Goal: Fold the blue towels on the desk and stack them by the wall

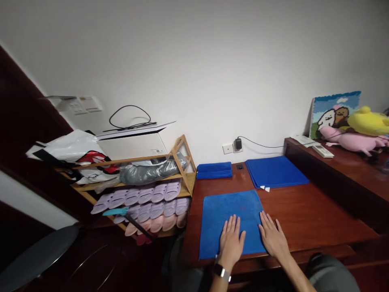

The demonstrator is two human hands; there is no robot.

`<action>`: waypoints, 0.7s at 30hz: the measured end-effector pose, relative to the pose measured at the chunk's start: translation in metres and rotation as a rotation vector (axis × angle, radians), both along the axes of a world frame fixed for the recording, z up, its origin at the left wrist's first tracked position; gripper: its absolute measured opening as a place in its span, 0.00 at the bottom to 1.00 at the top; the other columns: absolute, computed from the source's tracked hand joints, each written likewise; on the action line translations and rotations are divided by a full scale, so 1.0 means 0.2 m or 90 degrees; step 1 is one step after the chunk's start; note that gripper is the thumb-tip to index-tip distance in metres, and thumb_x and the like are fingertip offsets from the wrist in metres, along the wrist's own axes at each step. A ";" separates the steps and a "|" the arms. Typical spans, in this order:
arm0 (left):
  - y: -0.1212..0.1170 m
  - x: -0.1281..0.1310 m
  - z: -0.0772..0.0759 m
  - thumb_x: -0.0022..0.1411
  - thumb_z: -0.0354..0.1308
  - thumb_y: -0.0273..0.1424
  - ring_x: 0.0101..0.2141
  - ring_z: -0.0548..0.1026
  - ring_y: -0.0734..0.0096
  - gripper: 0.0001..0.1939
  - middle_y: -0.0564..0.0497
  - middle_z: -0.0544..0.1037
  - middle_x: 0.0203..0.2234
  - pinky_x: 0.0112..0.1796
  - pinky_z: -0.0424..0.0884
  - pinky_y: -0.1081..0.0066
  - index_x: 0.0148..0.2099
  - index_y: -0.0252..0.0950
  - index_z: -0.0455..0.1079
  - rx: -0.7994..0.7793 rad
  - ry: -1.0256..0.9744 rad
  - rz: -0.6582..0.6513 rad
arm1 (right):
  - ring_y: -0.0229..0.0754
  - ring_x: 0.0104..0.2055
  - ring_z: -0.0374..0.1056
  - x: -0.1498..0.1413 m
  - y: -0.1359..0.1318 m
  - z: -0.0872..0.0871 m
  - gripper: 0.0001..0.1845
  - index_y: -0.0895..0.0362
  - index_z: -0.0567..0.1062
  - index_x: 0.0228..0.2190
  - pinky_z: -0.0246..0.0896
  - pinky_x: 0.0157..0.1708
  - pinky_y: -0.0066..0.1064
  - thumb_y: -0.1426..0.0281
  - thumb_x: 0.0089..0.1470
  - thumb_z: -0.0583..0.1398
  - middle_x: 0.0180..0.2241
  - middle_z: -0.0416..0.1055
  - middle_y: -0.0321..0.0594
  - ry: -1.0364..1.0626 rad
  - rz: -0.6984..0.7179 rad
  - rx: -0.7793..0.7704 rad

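Observation:
A blue towel lies spread flat on the wooden desk, close to its front edge. My left hand rests flat on the towel's lower middle, fingers stretched out; a watch is on that wrist. At the towel's right edge lies my right hand, palm down with fingers extended, partly on the cloth and partly on the wood. Behind, a stack of flat blue towels sits at the back right of the desk, white tags showing. A folded blue towel lies at the back left, against the wall.
A wooden rack with rows of clogs stands left of the desk, a white box on top. A black charger is plugged into the wall. Plush toys and a remote lie on the raised surface at right.

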State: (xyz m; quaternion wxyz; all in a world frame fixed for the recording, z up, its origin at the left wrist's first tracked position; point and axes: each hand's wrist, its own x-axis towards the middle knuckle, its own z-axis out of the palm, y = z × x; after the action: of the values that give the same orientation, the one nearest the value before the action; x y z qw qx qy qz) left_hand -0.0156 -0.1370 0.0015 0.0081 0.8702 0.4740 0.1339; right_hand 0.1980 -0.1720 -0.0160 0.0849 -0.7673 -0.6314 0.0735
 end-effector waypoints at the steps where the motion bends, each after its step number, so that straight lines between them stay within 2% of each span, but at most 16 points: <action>1: 0.00 -0.08 -0.01 0.77 0.38 0.45 0.70 0.56 0.58 0.31 0.46 0.56 0.72 0.67 0.58 0.51 0.75 0.39 0.51 0.007 0.007 0.031 | 0.46 0.76 0.41 0.01 0.00 0.00 0.37 0.56 0.49 0.72 0.32 0.73 0.49 0.56 0.69 0.36 0.73 0.45 0.34 0.002 0.003 0.003; 6: -0.05 -0.46 -0.07 0.77 0.40 0.44 0.70 0.58 0.57 0.31 0.44 0.57 0.71 0.66 0.61 0.50 0.75 0.36 0.52 0.057 0.041 0.155 | 0.47 0.76 0.40 0.02 0.02 0.01 0.37 0.59 0.49 0.72 0.33 0.73 0.49 0.56 0.69 0.36 0.73 0.46 0.36 -0.005 0.009 0.012; 9: -0.10 -0.57 -0.12 0.77 0.41 0.43 0.69 0.59 0.57 0.31 0.43 0.59 0.71 0.65 0.63 0.52 0.75 0.34 0.53 0.084 0.044 0.175 | 0.48 0.76 0.41 0.02 0.02 0.00 0.37 0.60 0.52 0.71 0.34 0.73 0.49 0.57 0.68 0.38 0.73 0.48 0.38 -0.011 0.018 0.023; 12: -0.12 -0.61 -0.14 0.77 0.42 0.41 0.68 0.62 0.57 0.30 0.42 0.62 0.69 0.64 0.65 0.52 0.74 0.34 0.55 0.111 0.031 0.185 | 0.49 0.75 0.43 0.03 -0.02 -0.04 0.37 0.60 0.54 0.71 0.36 0.73 0.49 0.56 0.68 0.39 0.72 0.50 0.39 -0.012 0.015 0.047; 14: -0.13 -0.59 -0.12 0.77 0.42 0.39 0.67 0.63 0.56 0.28 0.41 0.64 0.68 0.64 0.66 0.52 0.72 0.34 0.58 0.124 0.013 0.191 | 0.49 0.75 0.43 0.03 -0.06 -0.08 0.38 0.59 0.55 0.71 0.37 0.73 0.48 0.54 0.68 0.38 0.72 0.50 0.38 -0.010 0.012 0.064; 16: -0.12 -0.50 -0.06 0.77 0.41 0.38 0.68 0.63 0.57 0.27 0.42 0.64 0.69 0.64 0.65 0.52 0.72 0.36 0.59 0.125 -0.011 0.169 | 0.48 0.75 0.43 0.02 -0.09 -0.12 0.38 0.58 0.55 0.71 0.37 0.73 0.48 0.53 0.68 0.38 0.72 0.50 0.38 -0.013 0.009 0.080; 19: -0.09 -0.27 0.06 0.78 0.41 0.38 0.69 0.58 0.61 0.27 0.47 0.59 0.71 0.66 0.62 0.54 0.75 0.40 0.53 0.091 -0.041 0.060 | 0.49 0.75 0.43 0.01 -0.12 -0.14 0.38 0.60 0.55 0.71 0.36 0.73 0.48 0.54 0.68 0.38 0.72 0.50 0.39 -0.021 0.008 0.093; 21: -0.07 -0.10 0.10 0.78 0.40 0.40 0.71 0.55 0.62 0.29 0.49 0.56 0.72 0.68 0.60 0.55 0.76 0.41 0.48 0.050 -0.044 -0.020 | 0.49 0.75 0.43 0.02 -0.12 -0.13 0.38 0.61 0.55 0.71 0.37 0.73 0.48 0.55 0.68 0.38 0.72 0.50 0.39 -0.022 0.012 0.085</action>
State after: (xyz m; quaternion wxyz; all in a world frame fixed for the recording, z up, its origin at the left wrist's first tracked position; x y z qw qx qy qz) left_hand -0.0360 -0.1508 0.0219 -0.0077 0.8721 0.4538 0.1826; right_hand 0.2012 -0.1961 -0.0411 0.1240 -0.7550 -0.6436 0.0187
